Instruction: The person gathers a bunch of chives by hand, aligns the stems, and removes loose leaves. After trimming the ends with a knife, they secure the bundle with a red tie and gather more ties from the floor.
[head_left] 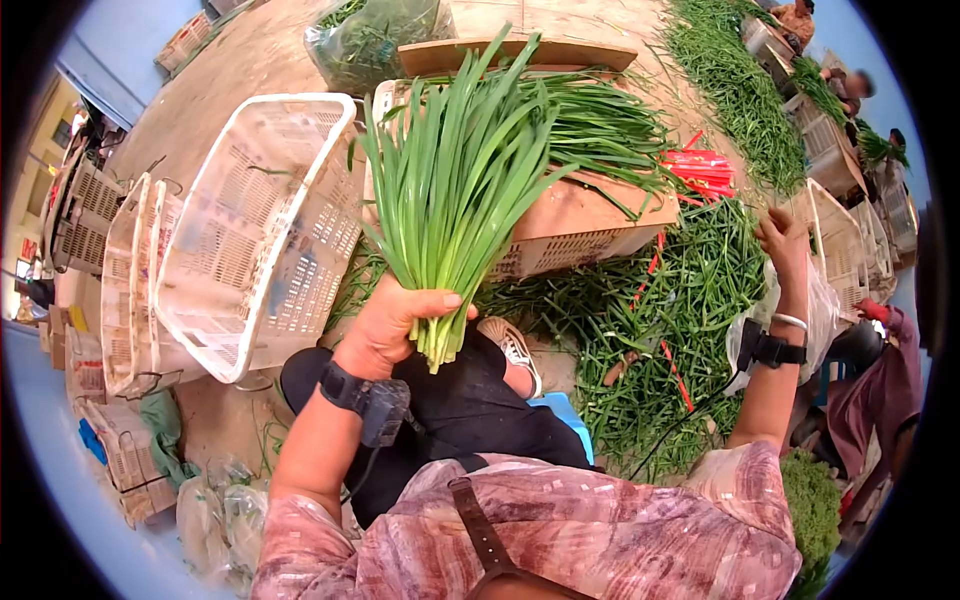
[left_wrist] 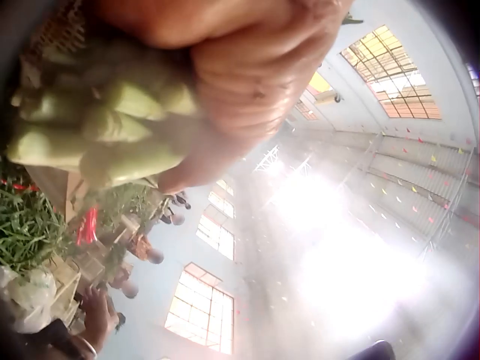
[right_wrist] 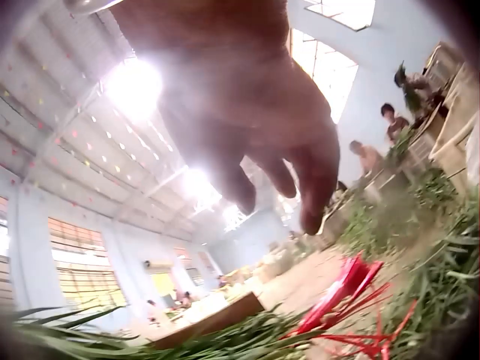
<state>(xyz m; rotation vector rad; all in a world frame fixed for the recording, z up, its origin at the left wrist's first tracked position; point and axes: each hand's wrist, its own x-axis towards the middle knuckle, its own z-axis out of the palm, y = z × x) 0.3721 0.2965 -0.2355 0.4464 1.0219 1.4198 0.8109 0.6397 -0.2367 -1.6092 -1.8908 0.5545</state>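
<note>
My left hand point(head_left: 385, 312) grips a bunch of Chinese chives point(head_left: 455, 190) by its pale lower stalks, thumb across the front. The long flat leaves fan upward, and the cut stalk ends point(left_wrist: 124, 139) show close up in the left wrist view. My right hand point(head_left: 783, 238) is raised out to the right, its fingers loosely bent and holding nothing. Below it in the right wrist view lie red printed tie strips point(right_wrist: 341, 296). More chives point(head_left: 600, 125) lie across a cardboard sheet point(head_left: 575, 212) on an upturned crate point(head_left: 570, 252), beside those strips.
An off-white plastic crate point(head_left: 262, 210) stands at the left, more crates point(head_left: 125, 290) behind it. Loose green leaves point(head_left: 690, 300) cover the floor at the right. A clear bag of greens point(head_left: 380, 45) sits beyond the crate. Other people point(head_left: 850, 88) work at the far right.
</note>
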